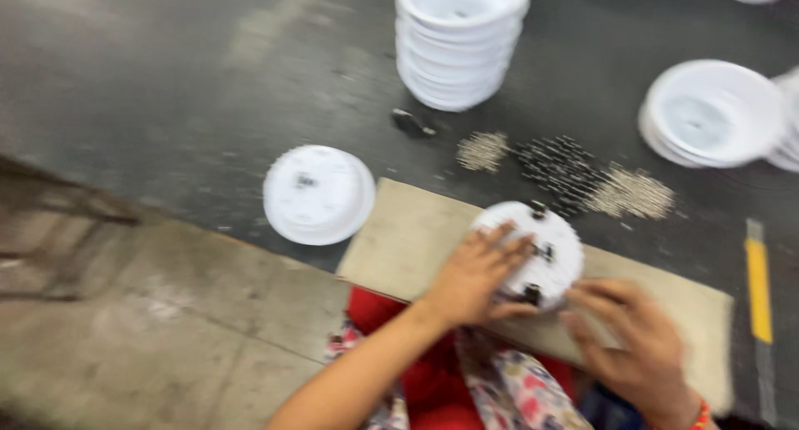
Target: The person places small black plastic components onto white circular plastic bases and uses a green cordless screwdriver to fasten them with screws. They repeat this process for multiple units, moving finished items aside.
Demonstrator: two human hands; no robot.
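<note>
While the fingers [508, 245] of the left hand [473, 276] are lying spread and flat across the near half of a round white plastic disc with small dark clips on its face [551, 251], they are pressing it down rather than closing around it. That disc is resting on a pale rectangular board [408, 238], which is lying across the person's lap over red and flowered cloth [499, 392]. The right hand [637, 338] is sitting just beside the disc at its lower right edge, fingers curled over something pale on the board; the blur is hiding whether they are gripping it or only touching the disc's rim, so I cannot tell.

Beyond the board, on the dark grey floor [166, 80], small heaps of tiny fasteners are lying close together: two pale heaps [483, 151] and [634, 193] with a black heap [559, 168] between them. A small dark part [412, 124] is lying near them. Left of the board, a second round white disc [319, 194] is lying flat, well apart from the hands. Farther off, a tall stack of white round housings [458, 39] is standing upright, and a shorter stack of the same white housings [712, 114] is sitting at the right. A yellow strip [758, 288] is marking the floor at the far right.
</note>
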